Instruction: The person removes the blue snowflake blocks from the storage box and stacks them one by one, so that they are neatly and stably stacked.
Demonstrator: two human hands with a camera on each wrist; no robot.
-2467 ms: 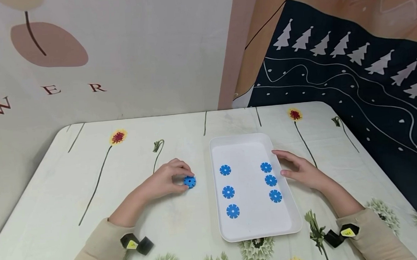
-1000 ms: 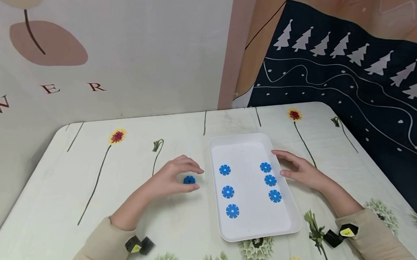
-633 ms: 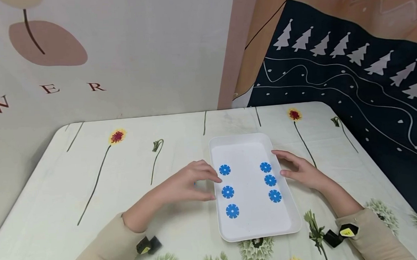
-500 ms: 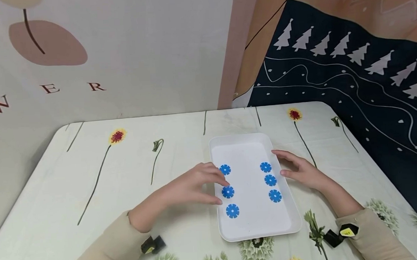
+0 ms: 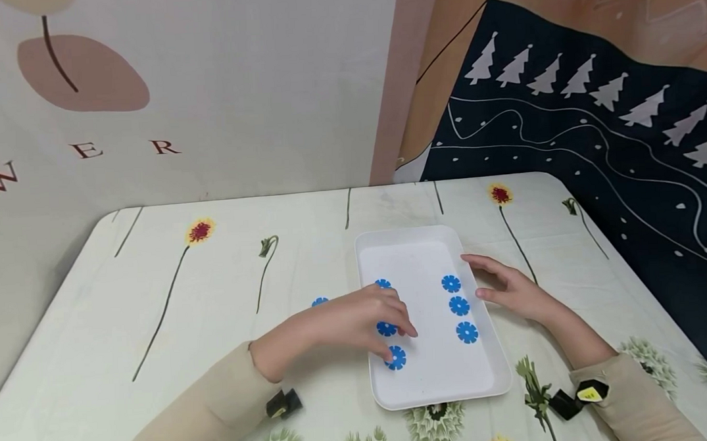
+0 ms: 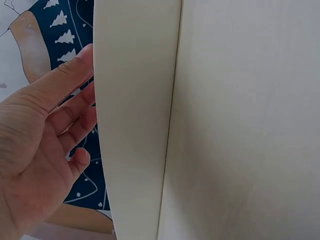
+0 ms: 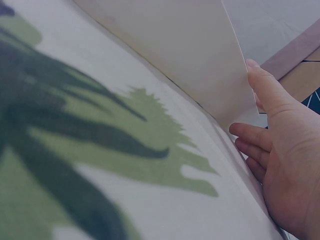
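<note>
My left hand [image 5: 354,319] hovers over the left side of a white tray [image 5: 431,375], fingers loosely bent, holding nothing. Its thumb overlaps a blue notched plastic disc [image 5: 398,359], the lowest of three in the left column. The hand partly covers the middle disc [image 5: 385,329] and the top one [image 5: 383,283]. In the left wrist view, the left hand [image 6: 40,135] reaches past a pale wall that hides its fingertips. My right hand [image 5: 507,289] touches the tray's right rim with relaxed fingers and thumb; in the right wrist view, the right hand [image 7: 292,165] lies along its outer side.
Three more discs line the tray's right side: an upper disc [image 5: 451,283], a middle disc [image 5: 459,306] and a lower disc [image 5: 467,332]. Another loose disc [image 5: 319,301] lies on the flowered tablecloth [image 5: 155,282] left of the tray, partly behind the left forearm.
My left hand has let go of the loose disc on the tablecloth and moved right, over the tray's left column of discs. The right hand and tray have stayed put.
</note>
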